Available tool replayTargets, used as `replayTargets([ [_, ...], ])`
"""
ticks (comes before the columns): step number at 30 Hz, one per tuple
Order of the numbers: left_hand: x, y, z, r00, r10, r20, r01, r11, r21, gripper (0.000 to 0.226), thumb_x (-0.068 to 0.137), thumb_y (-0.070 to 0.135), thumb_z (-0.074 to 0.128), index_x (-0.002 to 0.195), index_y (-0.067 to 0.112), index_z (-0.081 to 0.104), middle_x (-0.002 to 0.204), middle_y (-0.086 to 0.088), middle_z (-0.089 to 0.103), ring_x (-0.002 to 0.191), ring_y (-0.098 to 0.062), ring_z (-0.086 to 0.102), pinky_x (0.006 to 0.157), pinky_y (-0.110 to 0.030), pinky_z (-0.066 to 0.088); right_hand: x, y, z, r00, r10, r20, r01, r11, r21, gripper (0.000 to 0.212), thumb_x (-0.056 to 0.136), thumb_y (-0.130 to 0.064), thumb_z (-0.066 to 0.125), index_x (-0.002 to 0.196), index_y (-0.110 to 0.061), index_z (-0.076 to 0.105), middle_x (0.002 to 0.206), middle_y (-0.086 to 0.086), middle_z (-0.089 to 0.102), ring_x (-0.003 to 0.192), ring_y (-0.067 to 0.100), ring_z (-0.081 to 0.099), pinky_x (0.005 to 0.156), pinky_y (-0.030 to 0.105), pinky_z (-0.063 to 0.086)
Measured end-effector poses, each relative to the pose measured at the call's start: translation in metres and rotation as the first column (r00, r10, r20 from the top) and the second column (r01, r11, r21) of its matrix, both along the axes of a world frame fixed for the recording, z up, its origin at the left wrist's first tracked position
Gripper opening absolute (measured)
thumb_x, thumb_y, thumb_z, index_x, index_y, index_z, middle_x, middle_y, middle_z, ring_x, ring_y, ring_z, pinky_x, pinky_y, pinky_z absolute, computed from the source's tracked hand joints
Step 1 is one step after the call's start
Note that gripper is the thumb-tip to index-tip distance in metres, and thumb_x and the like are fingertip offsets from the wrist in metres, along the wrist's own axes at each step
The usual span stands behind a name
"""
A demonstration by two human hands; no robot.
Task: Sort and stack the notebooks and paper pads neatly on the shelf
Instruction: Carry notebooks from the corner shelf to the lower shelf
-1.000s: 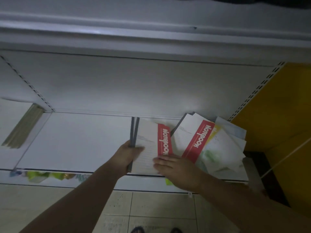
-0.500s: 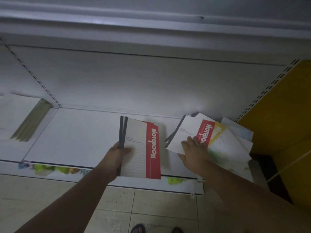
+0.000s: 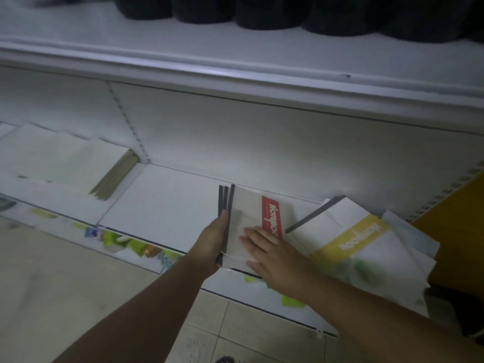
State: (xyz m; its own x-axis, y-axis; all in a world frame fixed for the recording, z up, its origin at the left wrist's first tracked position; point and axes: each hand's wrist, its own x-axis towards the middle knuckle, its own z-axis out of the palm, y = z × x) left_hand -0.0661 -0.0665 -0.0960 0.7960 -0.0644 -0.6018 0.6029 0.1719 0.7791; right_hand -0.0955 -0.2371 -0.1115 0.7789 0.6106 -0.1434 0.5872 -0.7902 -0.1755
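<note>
**Spotter:** Where's the task pile sitting?

**Operator:** I've got the red-banded notebook stack point(image 3: 248, 213) over the lower shelf point(image 3: 162, 205), right of centre. Its dark spines fan out along the left side and its near end is at the shelf's front lip. I can't tell whether it lies flat on the shelf or is held just off it.

**Spotter:** And the grips?

**Operator:** My left grip point(image 3: 213, 241) is clamped on the spine side, fingers curled round the edge. My right grip point(image 3: 272, 255) is spread flat on the top cover, fingers straight, pressing rather than clutching, with the palm over the lower end of the red band.

**Spotter:** What's to the right?

**Operator:** There's a loose pile point(image 3: 408, 247) just beside the stack, all askew. A yellow-banded notebook point(image 3: 358, 237) lies on top, with white covers poking out underneath. Beyond that is a yellow panel point(image 3: 458, 231).

**Spotter:** And left?

**Operator:** Well apart, in the next bay, there's a squared-up paper pad stack point(image 3: 65, 161). The upper shelf point(image 3: 235, 61) carries dark rounded items, too blurred to name. The tiled floor point(image 3: 235, 334) is below.
</note>
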Motion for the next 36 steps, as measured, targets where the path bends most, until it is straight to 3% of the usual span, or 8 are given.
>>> replayTargets([
  [3, -0.018, 0.038, 0.001, 0.996, 0.064, 0.058, -0.066, 0.998, 0.026, 0.027, 0.095, 0.014, 0.053, 0.120, 0.012, 0.060, 0.102, -0.013, 0.072, 0.087, -0.030, 0.070, 0.072, -0.040, 0.057, -0.001, 0.024, 0.006, 0.986, 0.162, -0.037, -0.160, 0.986, 0.055, 0.075, 0.087, -0.061, 0.001, 0.152, -0.025, 0.005, 0.154, -0.009, -0.014, 0.143, 0.011, -0.017, 0.113, 0.034, -0.016],
  [5, -0.028, 0.066, 0.008, 0.987, 0.142, 0.070, -0.144, 0.990, 0.014, 0.029, 0.092, 0.005, 0.054, 0.119, 0.014, 0.059, 0.101, -0.013, 0.072, 0.086, -0.030, 0.069, 0.065, -0.037, 0.057, 0.004, 0.045, 0.011, 0.992, 0.116, -0.047, -0.110, 0.987, 0.118, 0.077, 0.088, -0.063, 0.007, 0.152, -0.023, -0.003, 0.153, -0.009, -0.020, 0.142, 0.012, -0.023, 0.118, 0.038, -0.012],
  [8, -0.039, 0.112, 0.026, 0.964, 0.256, 0.074, -0.256, 0.967, -0.018, 0.024, 0.093, 0.004, 0.053, 0.112, 0.019, 0.060, 0.096, -0.010, 0.073, 0.083, -0.027, 0.070, 0.061, -0.034, 0.057, 0.029, 0.088, 0.016, 0.899, -0.245, -0.364, 0.371, 0.867, 0.333, 0.068, 0.095, -0.051, 0.036, 0.152, -0.020, 0.013, 0.158, 0.006, 0.018, 0.144, 0.023, 0.022, 0.117, 0.043, 0.025],
  [11, -0.051, 0.166, 0.041, 0.931, 0.350, 0.104, -0.346, 0.937, -0.053, 0.026, 0.094, 0.002, 0.049, 0.115, 0.013, 0.059, 0.090, -0.008, 0.074, 0.078, -0.024, 0.070, 0.058, -0.030, 0.056, 0.040, 0.156, 0.033, 0.572, -0.151, -0.806, 0.729, 0.544, 0.416, 0.042, 0.098, -0.038, 0.041, 0.131, -0.014, 0.050, 0.119, 0.010, 0.065, 0.103, 0.025, 0.065, 0.095, 0.045, 0.051],
  [13, -0.061, 0.208, 0.049, 0.905, 0.416, 0.093, -0.411, 0.909, -0.072, 0.028, 0.093, 0.004, 0.049, 0.118, 0.012, 0.058, 0.093, -0.009, 0.073, 0.082, -0.026, 0.069, 0.061, -0.031, 0.054, 0.036, 0.211, 0.049, 0.539, -0.111, -0.835, 0.763, 0.485, 0.428, 0.028, 0.102, -0.022, 0.037, 0.117, -0.013, 0.058, 0.107, 0.012, 0.069, 0.095, 0.028, 0.067, 0.090, 0.043, 0.053],
  [20, -0.094, 0.382, 0.068, 0.838, 0.523, 0.153, -0.512, 0.852, -0.109, 0.018, 0.096, 0.011, 0.046, 0.109, 0.011, 0.059, 0.103, -0.016, 0.072, 0.097, -0.035, 0.066, 0.082, -0.043, 0.054, 0.023, 0.403, 0.087, 0.564, -0.088, -0.821, 0.712, 0.554, 0.430, 0.024, 0.101, -0.022, 0.039, 0.109, -0.017, 0.061, 0.099, 0.008, 0.070, 0.091, 0.027, 0.068, 0.087, 0.041, 0.054],
  [25, -0.098, 0.478, 0.077, 0.803, 0.566, 0.186, -0.557, 0.824, -0.101, 0.012, 0.098, 0.013, 0.046, 0.101, 0.013, 0.058, 0.084, -0.007, 0.075, 0.083, -0.028, 0.069, 0.067, -0.036, 0.055, 0.026, 0.506, 0.103, 0.600, -0.088, -0.795, 0.671, 0.596, 0.441, 0.027, 0.102, -0.022, 0.036, 0.100, -0.019, 0.062, 0.096, 0.007, 0.070, 0.091, 0.026, 0.067, 0.090, 0.043, 0.052],
  [36, -0.036, 0.671, 0.064, 0.772, 0.608, 0.186, -0.610, 0.791, -0.053, 0.018, 0.099, 0.018, 0.046, 0.116, 0.015, 0.050, 0.096, -0.006, 0.074, 0.094, -0.031, 0.068, 0.074, -0.042, 0.056, 0.114, 0.709, 0.086, 0.568, -0.019, -0.823, 0.649, 0.625, 0.434, 0.027, 0.098, -0.019, 0.042, 0.102, -0.006, 0.065, 0.090, 0.014, 0.072, 0.082, 0.032, 0.069, 0.081, 0.046, 0.056],
])
